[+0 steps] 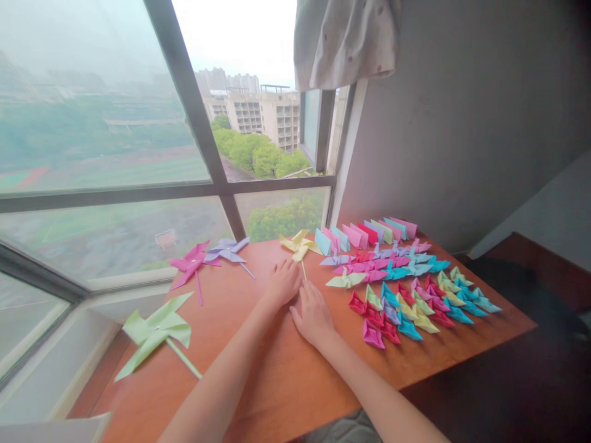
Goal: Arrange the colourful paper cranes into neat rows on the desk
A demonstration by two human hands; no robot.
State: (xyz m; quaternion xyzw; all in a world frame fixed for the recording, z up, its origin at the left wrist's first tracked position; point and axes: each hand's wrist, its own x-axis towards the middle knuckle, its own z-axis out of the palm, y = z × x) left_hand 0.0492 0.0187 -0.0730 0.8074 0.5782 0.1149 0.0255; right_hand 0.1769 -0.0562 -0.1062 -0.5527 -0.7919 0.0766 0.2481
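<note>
A yellow paper pinwheel [301,245] lies near the table's far edge, its stick pointing toward me. My left hand [282,284] is beside the stick, just below the blades, fingers bent and close together. At the stick's lower end is my right hand [314,315], its fingertips against it and the thumb toward my left hand. Both hands seem closed about the stick, whose lower end they hide. To the left are a magenta pinwheel [194,264], a purple pinwheel [228,250] and a larger light green pinwheel [157,328].
On the right of the wooden table [272,381] stand folded paper cards [368,234] in a row. Nearer are several paper cranes [376,266] and rows of folded paper boats [415,307]. A window [226,187] borders the far and left sides; a curtain [346,46] hangs above.
</note>
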